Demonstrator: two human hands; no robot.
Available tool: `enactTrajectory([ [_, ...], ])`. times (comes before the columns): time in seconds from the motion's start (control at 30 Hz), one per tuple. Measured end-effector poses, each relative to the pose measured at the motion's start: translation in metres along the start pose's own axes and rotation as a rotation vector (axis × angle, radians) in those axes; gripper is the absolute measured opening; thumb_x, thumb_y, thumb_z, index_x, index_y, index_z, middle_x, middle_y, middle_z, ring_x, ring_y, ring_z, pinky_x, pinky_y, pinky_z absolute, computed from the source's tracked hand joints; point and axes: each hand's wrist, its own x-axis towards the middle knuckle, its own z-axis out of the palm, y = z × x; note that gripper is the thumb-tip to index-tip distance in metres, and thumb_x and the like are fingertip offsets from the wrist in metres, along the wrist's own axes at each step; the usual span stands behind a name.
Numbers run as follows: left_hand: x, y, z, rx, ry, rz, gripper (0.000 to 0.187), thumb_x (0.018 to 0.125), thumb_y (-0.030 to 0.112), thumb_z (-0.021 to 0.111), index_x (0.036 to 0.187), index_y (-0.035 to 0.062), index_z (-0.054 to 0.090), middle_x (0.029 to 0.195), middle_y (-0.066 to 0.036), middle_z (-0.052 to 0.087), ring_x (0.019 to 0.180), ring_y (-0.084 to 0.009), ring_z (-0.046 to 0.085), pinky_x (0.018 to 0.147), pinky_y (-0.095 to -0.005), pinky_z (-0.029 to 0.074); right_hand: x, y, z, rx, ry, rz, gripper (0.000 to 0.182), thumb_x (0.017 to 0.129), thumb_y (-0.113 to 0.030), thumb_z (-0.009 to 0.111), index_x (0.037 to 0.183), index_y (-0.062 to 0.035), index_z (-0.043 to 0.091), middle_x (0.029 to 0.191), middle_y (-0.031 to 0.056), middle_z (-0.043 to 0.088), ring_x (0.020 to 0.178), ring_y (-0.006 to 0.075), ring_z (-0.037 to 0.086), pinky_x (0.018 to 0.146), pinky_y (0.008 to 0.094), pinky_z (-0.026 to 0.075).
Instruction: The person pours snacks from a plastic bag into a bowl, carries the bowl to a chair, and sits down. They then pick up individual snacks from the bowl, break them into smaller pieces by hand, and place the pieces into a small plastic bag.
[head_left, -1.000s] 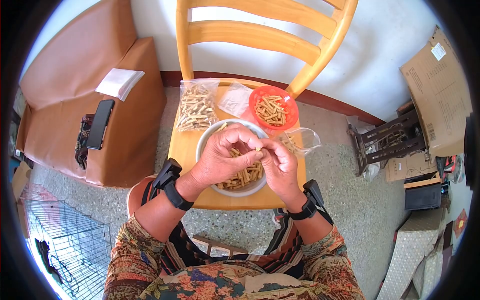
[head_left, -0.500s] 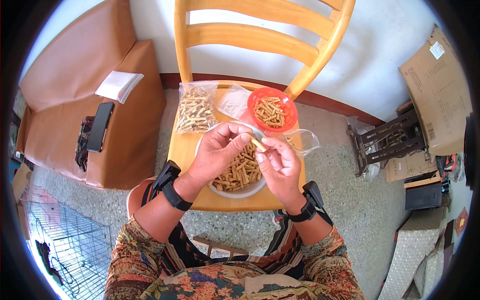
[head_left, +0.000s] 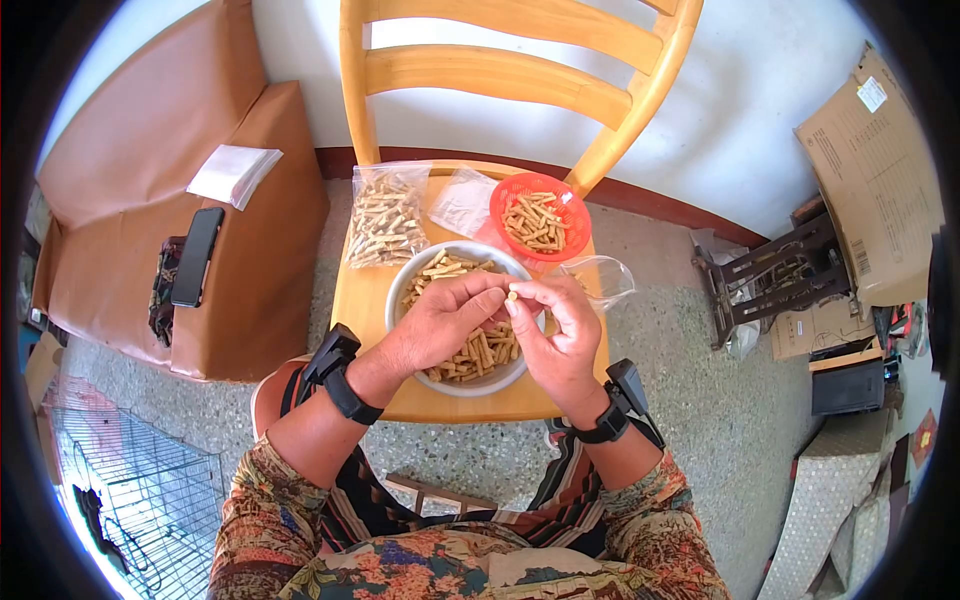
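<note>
Over a white bowl [head_left: 393,300] full of short tan sticks, my two hands meet. My right hand [head_left: 558,335] pinches a small tan stick piece [head_left: 512,296] between thumb and forefinger, its end facing up. My left hand [head_left: 447,318] is closed just beside it, thumb against the fingers; what its fingertips hold, if anything, is hidden. Behind the bowl lie a clear bag of sticks [head_left: 387,218], a flat empty plastic bag [head_left: 462,200] and a red basket [head_left: 570,205] with more sticks. All stand on a wooden chair seat [head_left: 350,345].
A brown sofa [head_left: 250,320] at the left bears a phone [head_left: 198,257] and a stack of plastic bags [head_left: 233,175]. A wire cage [head_left: 150,480] stands at the lower left. At the right are a cardboard box [head_left: 870,190] and a dark metal stand [head_left: 770,280].
Both hands have moved slightly lower, uncovering the bowl's back rim. The stick, seen lengthwise before, now shows only a small end at the fingertips.
</note>
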Motion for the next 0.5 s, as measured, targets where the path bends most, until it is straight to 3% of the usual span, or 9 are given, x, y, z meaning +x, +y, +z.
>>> enactTrajectory([
  [0.2,-0.0007,0.0019,0.0065,-0.021,0.108,0.11,0.028,0.097,0.017,0.049,0.117,-0.0014,0.056,0.104,-0.003,0.06,0.098,-0.0089,0.056,0.086,-0.0256,0.046,0.0018,0.003,0.0003,-0.085,0.047,-0.042,0.023,0.076,0.005,0.069,0.096,-0.0039,0.062,0.088,0.0058,0.06,0.07,0.0118,0.057,0.058,0.0228,0.047],
  [0.27,0.0016,-0.0017,0.0038,-0.015,0.101,0.336,0.022,0.093,0.013,0.055,0.111,0.001,0.058,0.105,-0.003,0.059,0.097,-0.0088,0.056,0.083,-0.0259,0.047,0.002,0.0037,0.0,-0.091,0.061,-0.043,0.024,0.075,0.006,0.07,0.096,-0.0044,0.062,0.088,0.0056,0.06,0.07,0.0122,0.056,0.058,0.0232,0.047],
  [0.5,-0.0003,-0.0008,0.0059,0.224,0.135,0.419,0.022,0.083,0.006,0.068,0.103,0.0053,0.06,0.097,-0.001,0.061,0.087,-0.0076,0.058,0.073,-0.0222,0.049,0.0022,0.007,-0.0004,-0.13,0.043,-0.08,0.029,0.07,0.008,0.071,0.093,-0.0053,0.061,0.089,0.0058,0.06,0.073,0.015,0.057,0.058,0.0244,0.047],
])
